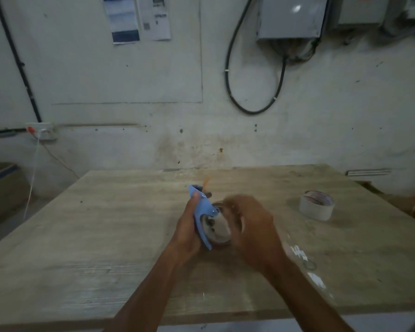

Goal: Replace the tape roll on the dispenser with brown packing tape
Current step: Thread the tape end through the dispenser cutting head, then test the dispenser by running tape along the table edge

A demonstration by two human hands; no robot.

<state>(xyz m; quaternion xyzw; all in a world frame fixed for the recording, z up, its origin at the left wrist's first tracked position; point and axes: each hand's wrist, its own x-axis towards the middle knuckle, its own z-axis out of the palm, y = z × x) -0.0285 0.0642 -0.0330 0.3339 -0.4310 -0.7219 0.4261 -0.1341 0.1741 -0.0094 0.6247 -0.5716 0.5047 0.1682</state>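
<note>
A blue tape dispenser (203, 209) is held upright over the middle of the wooden table (106, 236), and my left hand (188, 228) grips its left side. A brown packing tape roll (222, 230) sits against the dispenser's hub. My right hand (252, 226) wraps over the roll from the right and is motion-blurred. A thin brownish strip sticks up from the dispenser's top end. A pale tape roll (316, 205) lies flat on the table to the right, apart from both hands.
The table's far edge meets a stained wall with a looped black cable (228, 75) and a grey electrical box (290, 17). White scraps (300, 254) lie on the table at the right. A wall socket (41, 130) with a white cord is at the left.
</note>
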